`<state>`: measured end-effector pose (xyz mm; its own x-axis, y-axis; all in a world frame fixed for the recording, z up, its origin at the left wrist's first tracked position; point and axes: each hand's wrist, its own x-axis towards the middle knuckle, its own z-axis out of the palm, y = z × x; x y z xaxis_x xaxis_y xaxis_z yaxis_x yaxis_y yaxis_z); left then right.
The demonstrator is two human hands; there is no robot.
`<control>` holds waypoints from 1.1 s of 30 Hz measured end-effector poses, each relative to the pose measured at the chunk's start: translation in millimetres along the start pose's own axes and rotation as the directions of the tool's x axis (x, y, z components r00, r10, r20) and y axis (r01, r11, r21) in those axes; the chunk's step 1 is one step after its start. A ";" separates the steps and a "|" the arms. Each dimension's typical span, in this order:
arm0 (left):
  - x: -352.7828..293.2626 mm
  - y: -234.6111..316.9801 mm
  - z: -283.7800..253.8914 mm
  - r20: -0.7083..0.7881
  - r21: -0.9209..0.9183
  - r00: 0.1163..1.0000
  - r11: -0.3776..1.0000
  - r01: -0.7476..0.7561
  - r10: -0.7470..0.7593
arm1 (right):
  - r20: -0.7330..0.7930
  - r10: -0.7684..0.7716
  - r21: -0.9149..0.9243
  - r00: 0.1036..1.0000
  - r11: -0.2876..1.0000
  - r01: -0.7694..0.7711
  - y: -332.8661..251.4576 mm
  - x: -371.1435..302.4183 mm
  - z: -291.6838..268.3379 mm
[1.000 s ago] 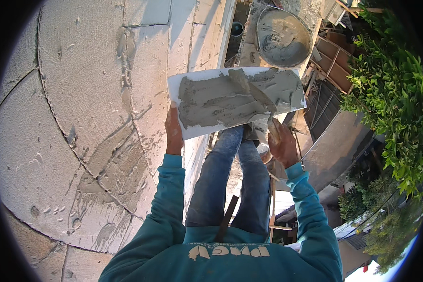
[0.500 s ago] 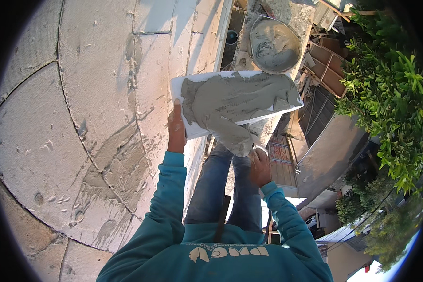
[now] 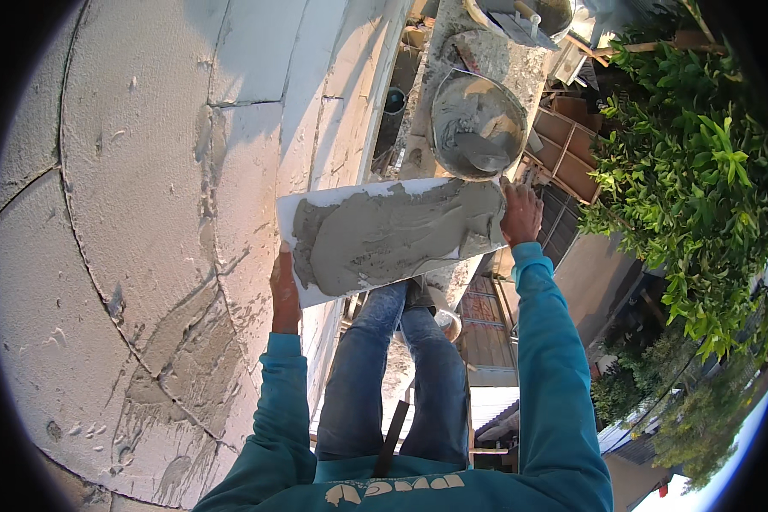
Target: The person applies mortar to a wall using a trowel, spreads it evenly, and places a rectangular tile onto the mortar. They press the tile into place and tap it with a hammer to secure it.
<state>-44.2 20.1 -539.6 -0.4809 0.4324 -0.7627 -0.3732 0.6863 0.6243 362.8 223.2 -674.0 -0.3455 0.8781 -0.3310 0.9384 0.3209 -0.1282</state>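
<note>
A white foam board [image 3: 375,196] smeared with grey mortar [image 3: 392,235] is held flat in front of me at chest height. My left hand [image 3: 283,290] grips its left lower edge from beneath. At the board's right end my right hand [image 3: 520,212] clasps the edge, fingers over the rim. Whether the right hand still holds a trowel is hidden. Below the board I see my jeans-clad legs [image 3: 401,375] and teal sleeves.
A white insulated wall [image 3: 145,213] with joints and grey mortar patches fills the left. A round pan of grey mortar [image 3: 476,124] sits just beyond the board on a concrete ledge. Green bushes [image 3: 691,188] and rooftops lie to the right, far below.
My right hand moved from under the board's front edge, where it worked the mortar with a trowel, up to the board's right end. The board is now held by both hands, its mortar spread flatter.
</note>
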 end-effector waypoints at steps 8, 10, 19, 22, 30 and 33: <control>-7.9 -5.2 -5.1 -0.071 -0.060 0.997 0.997 0.040 -0.044 | -0.617 0.292 0.363 0.730 0.929 -0.065 -4.1 275.6 -44.2; -10.9 -1.4 -1.7 -0.072 -0.077 0.997 0.997 0.025 -0.031 | -0.654 0.221 0.224 0.724 0.970 -0.093 26.6 346.0 -49.5; -13.4 -15.2 -13.2 -0.138 0.091 0.990 0.996 -0.010 0.022 | -0.348 0.114 0.205 0.931 0.978 -0.044 105.4 414.0 -9.3; -12.6 -8.5 -7.0 -0.108 0.118 0.993 0.993 -0.027 0.040 | -0.327 0.123 0.408 0.937 0.913 0.023 125.3 396.7 -17.8; 2.4 -0.7 -2.9 0.001 0.078 1.000 0.997 -0.026 0.026 | -0.376 0.015 0.926 0.927 0.053 0.375 148.0 413.8 -0.3; 0.1 -8.7 -12.9 -0.067 0.130 0.998 0.991 -0.013 0.022 | -0.312 0.263 0.902 0.913 0.385 0.197 107.3 434.2 2.6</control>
<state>-51.3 6.5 -542.9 -0.5411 0.4074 -0.7357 -0.2604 0.7506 0.6072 313.5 638.0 -833.8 -0.0664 0.9968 -0.0445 0.2872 -0.0236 -0.9576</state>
